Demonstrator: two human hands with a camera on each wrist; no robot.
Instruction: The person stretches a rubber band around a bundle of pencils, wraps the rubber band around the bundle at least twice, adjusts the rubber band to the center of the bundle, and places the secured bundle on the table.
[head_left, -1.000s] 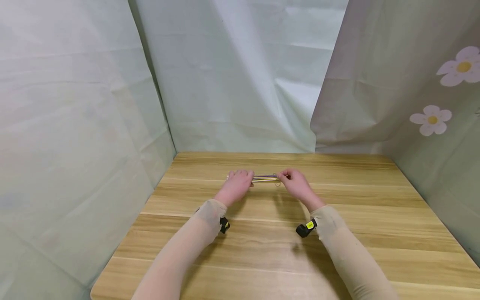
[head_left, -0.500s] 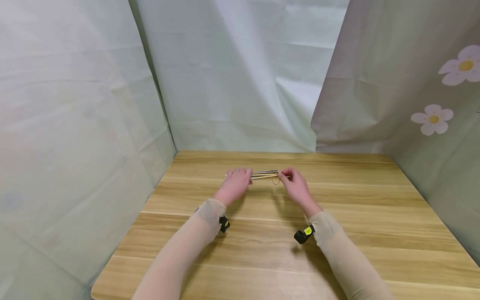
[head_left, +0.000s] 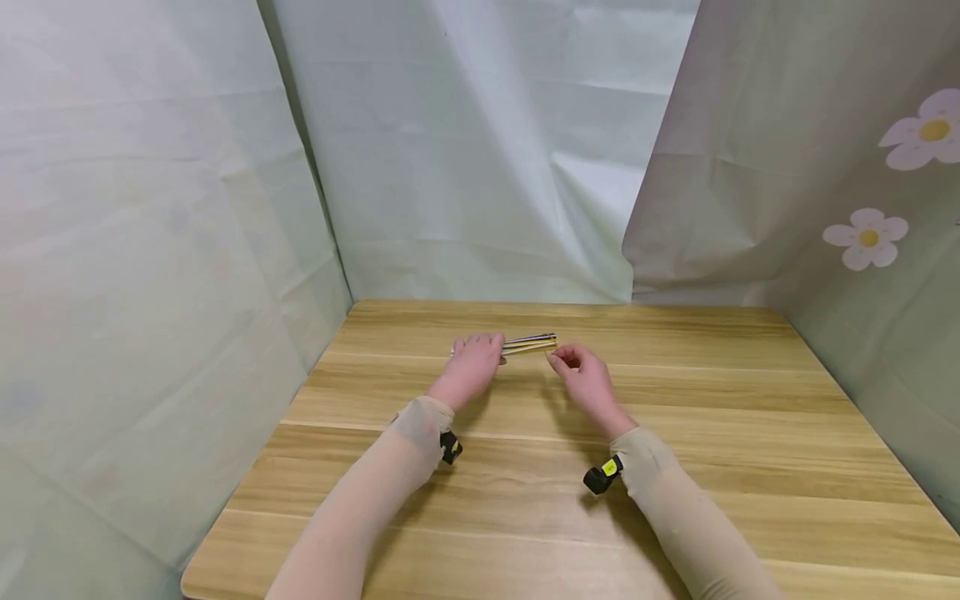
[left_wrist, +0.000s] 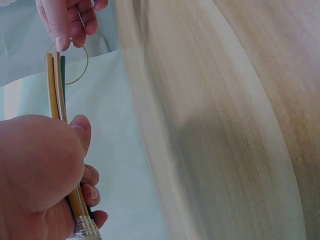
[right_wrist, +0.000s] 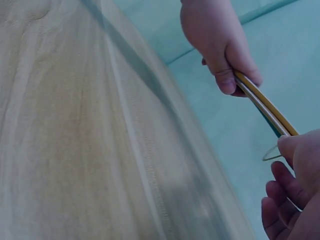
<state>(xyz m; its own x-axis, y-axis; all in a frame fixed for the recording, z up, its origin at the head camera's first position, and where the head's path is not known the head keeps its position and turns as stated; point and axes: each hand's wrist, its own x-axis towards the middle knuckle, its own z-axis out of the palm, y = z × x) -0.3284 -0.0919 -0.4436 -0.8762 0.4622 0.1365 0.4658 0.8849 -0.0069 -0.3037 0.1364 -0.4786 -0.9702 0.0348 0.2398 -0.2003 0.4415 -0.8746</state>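
My left hand (head_left: 474,364) grips a bundle of thin pencil-like sticks (head_left: 530,343) above the table, their free ends pointing right. Yellow, silvery and green sticks (left_wrist: 56,85) show in the left wrist view, with a silvery ridged part (left_wrist: 86,228) below the fist. A thin yellowish rubber band (left_wrist: 87,65) loops at the free ends. My right hand (head_left: 588,383) pinches this band between thumb and fingertips, right at the stick ends. In the right wrist view, part of the loop (right_wrist: 268,159) hangs beside the right thumb.
The wooden table (head_left: 510,517) reaches back to a pale hanging sheet (head_left: 480,208). More sheeting stands at the left and right, the right one with printed flowers. A small black camera (head_left: 602,477) sits on the right wrist, another (head_left: 451,447) on the left.
The free ends of the bundle have tilted up and away. My right hand has come slightly down and left, off the ends, and less of the band's loop shows.
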